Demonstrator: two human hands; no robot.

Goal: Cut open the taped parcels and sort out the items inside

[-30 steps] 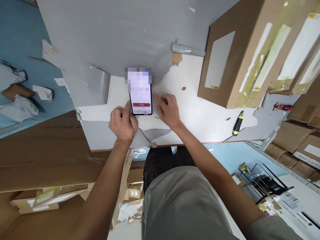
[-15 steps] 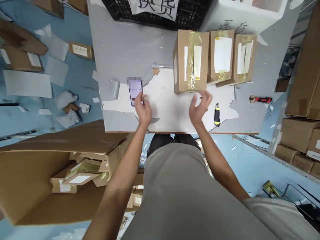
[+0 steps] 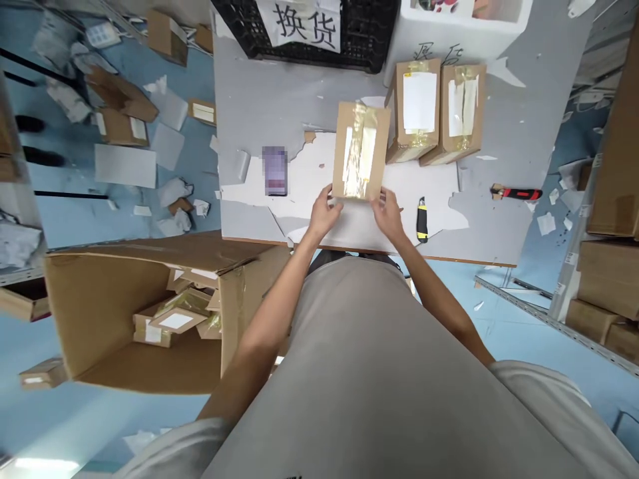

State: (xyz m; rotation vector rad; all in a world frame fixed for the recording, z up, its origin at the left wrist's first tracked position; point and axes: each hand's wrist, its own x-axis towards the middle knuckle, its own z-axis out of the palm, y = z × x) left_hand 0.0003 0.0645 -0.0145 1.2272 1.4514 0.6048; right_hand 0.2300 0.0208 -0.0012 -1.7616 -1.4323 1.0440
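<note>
A brown cardboard box (image 3: 342, 146), sealed with clear yellowish tape and bearing a white label, is between my hands at the front middle of the table. My left hand (image 3: 324, 213) grips its near left corner, and my right hand (image 3: 388, 211) grips the near right corner. The box's underside is hidden, so I cannot tell whether it touches the table. A phone (image 3: 275, 171) lies to the left of my left hand, its screen blurred. Right of my right hand lies a black and yellow utility knife (image 3: 422, 221).
Two taped cartons, one (image 3: 419, 106) beside another (image 3: 464, 110), stand at the back right. Behind them are a black crate (image 3: 367, 40) and a white bin (image 3: 449, 36). A red and black cutter (image 3: 516, 193) lies far right. A large open carton (image 3: 100, 313) holds smaller boxes.
My left hand has left the phone and come to the box. Both hands now hold the box, which has come away from the two other cartons, towards me and leftward. The view has shifted too.
</note>
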